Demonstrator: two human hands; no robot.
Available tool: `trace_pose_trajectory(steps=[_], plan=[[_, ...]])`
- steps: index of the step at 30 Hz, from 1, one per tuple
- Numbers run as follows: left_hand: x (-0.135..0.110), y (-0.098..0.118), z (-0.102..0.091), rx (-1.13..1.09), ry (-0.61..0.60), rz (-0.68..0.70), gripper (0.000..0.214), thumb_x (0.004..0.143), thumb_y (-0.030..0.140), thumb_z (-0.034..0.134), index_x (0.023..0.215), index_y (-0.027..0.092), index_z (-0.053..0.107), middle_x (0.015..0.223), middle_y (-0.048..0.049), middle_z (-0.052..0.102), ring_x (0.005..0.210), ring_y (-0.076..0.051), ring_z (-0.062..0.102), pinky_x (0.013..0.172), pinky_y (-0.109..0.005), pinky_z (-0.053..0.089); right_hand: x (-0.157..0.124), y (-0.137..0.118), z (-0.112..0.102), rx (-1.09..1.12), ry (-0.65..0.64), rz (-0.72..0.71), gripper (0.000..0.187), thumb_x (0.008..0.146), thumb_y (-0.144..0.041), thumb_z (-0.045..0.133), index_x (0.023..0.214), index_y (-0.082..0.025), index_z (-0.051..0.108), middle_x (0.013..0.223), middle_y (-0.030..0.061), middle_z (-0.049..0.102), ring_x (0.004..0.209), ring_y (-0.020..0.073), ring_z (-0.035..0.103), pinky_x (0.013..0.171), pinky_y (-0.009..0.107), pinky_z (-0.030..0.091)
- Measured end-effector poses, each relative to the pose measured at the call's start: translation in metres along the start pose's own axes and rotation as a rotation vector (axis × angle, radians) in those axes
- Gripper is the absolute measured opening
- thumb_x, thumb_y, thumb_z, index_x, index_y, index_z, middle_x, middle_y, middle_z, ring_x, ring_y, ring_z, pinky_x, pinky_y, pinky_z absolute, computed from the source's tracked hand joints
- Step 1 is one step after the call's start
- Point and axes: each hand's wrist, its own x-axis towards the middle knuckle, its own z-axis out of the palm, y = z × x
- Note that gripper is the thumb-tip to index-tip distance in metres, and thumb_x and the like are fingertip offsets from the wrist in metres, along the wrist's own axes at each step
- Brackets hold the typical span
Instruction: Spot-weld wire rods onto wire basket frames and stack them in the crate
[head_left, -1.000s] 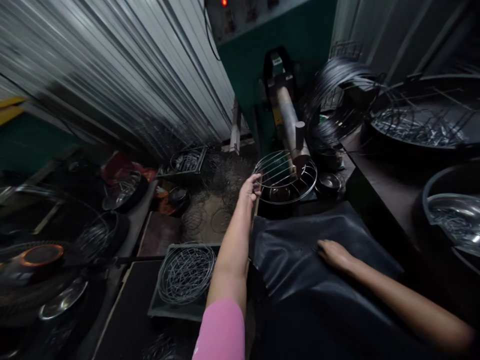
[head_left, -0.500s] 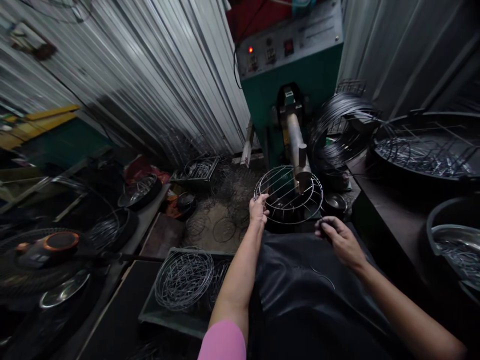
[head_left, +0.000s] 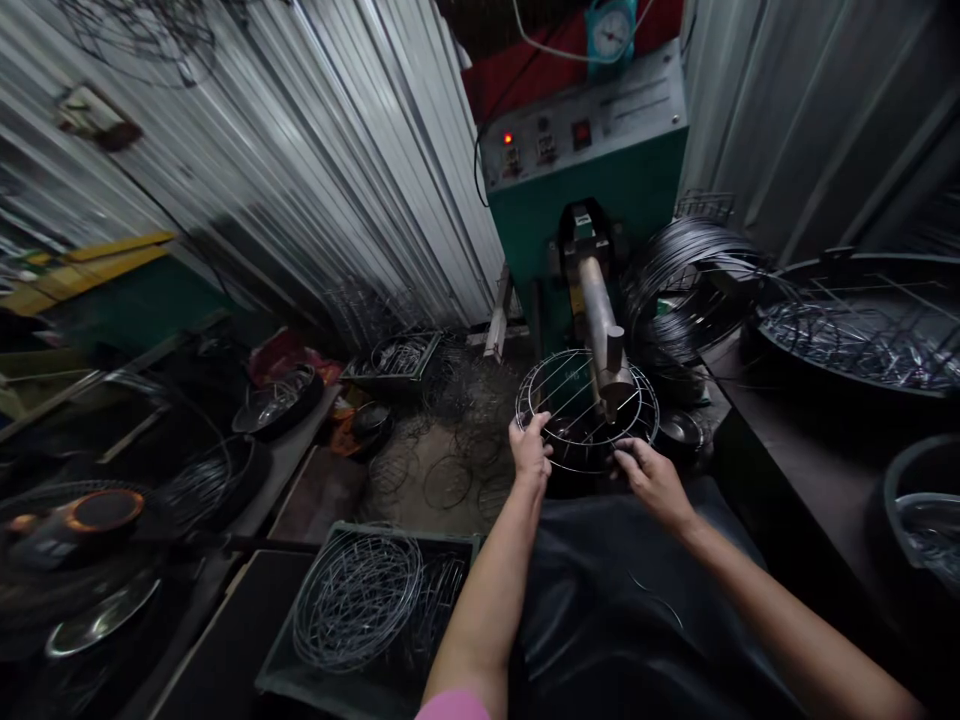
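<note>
My left hand (head_left: 531,450) is closed on the near left rim of a round wire rack (head_left: 562,402), made of two rings joined by short wires with parallel bars across. The rack sits level under the blunt metal tip of a machine arm (head_left: 600,310). At the rack's near right edge, my right hand (head_left: 651,482) has its thumb and fingers pinched together. What lies between them is too small and dark to make out. A thin curved wire (head_left: 660,602) rests on the black apron (head_left: 592,570) over my lap.
Ahead stands a green machine (head_left: 589,175) with a lit red lamp. A wire coil (head_left: 694,285) and a wide black pan (head_left: 847,375) of wire pieces are on the right. To the left, a tray (head_left: 300,690) holds wire racks. Loose wire rings (head_left: 448,483) lie on the floor.
My right hand has moved left and up to the rack's rim. The left hand still grips the rack, which has stayed under the arm tip. The camera view has tilted up slightly.
</note>
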Motion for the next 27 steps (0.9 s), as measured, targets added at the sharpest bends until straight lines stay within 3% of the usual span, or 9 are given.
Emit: trace_pose_trajectory(steps=[27], plan=[[0.012,0.003,0.014,-0.028,0.055,-0.084,0.037,0.051,0.029,0.073,0.069,0.018,0.042,0.053,0.0097,0.031,0.037,-0.002,0.026,0.032,-0.015,0.015,0.025,0.0,-0.007,-0.076,0.05,-0.075,0.027,0.081,-0.045,0.047,0.085,-0.019,0.054,0.065,0.0011,0.064,0.052,0.0145,0.06,0.058,0.027,0.049]])
